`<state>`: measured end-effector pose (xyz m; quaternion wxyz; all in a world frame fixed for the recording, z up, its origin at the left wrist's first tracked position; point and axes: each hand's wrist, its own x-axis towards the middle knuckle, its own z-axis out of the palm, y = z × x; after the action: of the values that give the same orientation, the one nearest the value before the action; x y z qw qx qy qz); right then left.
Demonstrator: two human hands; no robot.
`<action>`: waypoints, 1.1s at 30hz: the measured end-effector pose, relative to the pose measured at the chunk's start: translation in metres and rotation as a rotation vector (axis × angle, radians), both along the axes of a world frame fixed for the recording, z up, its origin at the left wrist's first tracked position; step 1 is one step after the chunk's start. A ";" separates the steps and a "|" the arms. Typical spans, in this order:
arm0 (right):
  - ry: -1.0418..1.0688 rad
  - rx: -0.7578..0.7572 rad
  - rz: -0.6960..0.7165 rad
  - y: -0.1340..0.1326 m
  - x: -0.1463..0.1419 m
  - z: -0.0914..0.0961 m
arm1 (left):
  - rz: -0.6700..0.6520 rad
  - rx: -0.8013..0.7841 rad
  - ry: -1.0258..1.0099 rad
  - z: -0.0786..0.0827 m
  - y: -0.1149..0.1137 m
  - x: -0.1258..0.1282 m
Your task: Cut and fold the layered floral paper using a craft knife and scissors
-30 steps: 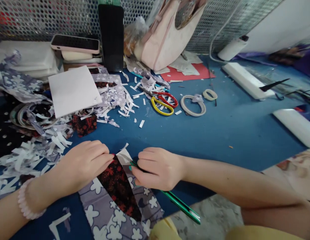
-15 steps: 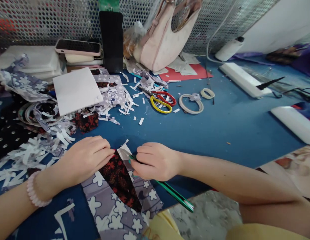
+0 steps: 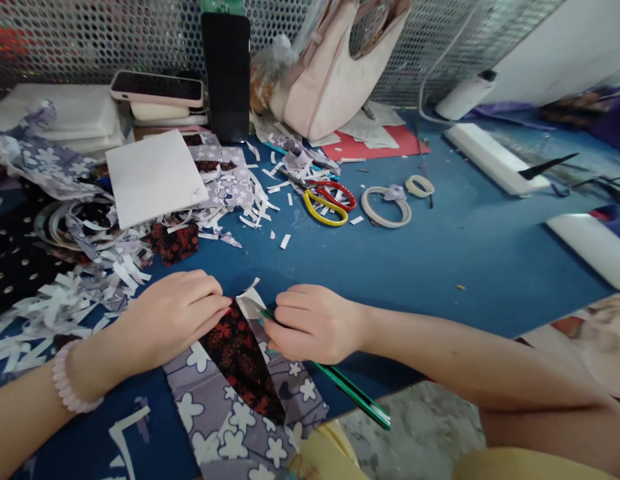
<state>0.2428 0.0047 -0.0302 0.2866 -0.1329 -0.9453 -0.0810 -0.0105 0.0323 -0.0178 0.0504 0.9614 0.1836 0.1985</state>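
Note:
A pointed piece of black fabric with red flowers (image 3: 247,370) lies over grey-purple fabric with white flowers (image 3: 235,433) at the table's front edge. My left hand (image 3: 183,313) has its fingers bent and closed on the upper end of the dark piece. Close beside it, my right hand (image 3: 313,323) is wrapped round a slim green metallic tool (image 3: 355,398), which looks like a utility knife. Its front end meets a small white paper flap (image 3: 251,305) at the top of the dark fabric. My right fingers hide part of the tool.
Red-and-yellow-handled scissors (image 3: 327,203) and tape rolls (image 3: 386,207) lie ahead. White paper strips (image 3: 45,310) and fabric scraps cover the left. Behind stand a phone (image 3: 226,77) and a pink handbag (image 3: 335,80). White blocks (image 3: 495,157) are at right.
The view has shifted slightly. Both hands keep the same grip, and the fabric and green tool have barely moved.

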 end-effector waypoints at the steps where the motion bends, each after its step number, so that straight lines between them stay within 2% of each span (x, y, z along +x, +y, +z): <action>1: 0.002 -0.002 -0.001 0.000 0.000 0.000 | -0.001 -0.003 -0.001 0.000 0.000 0.000; 12: -0.007 -0.006 -0.092 0.003 0.007 -0.002 | -0.001 -0.011 -0.006 0.000 0.000 0.000; 14: 0.012 -0.010 -0.071 0.002 0.007 -0.001 | 0.003 -0.016 -0.004 0.000 0.000 0.001; 21: 0.027 -0.027 0.140 -0.004 0.006 0.004 | 0.009 -0.010 0.001 0.000 0.000 0.000; 33: 0.006 -0.009 0.141 -0.004 0.006 0.005 | 0.002 -0.021 -0.003 0.000 0.001 0.000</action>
<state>0.2483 0.0012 -0.0252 0.2939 -0.0675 -0.9518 -0.0559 -0.0104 0.0332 -0.0181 0.0606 0.9604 0.1865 0.1980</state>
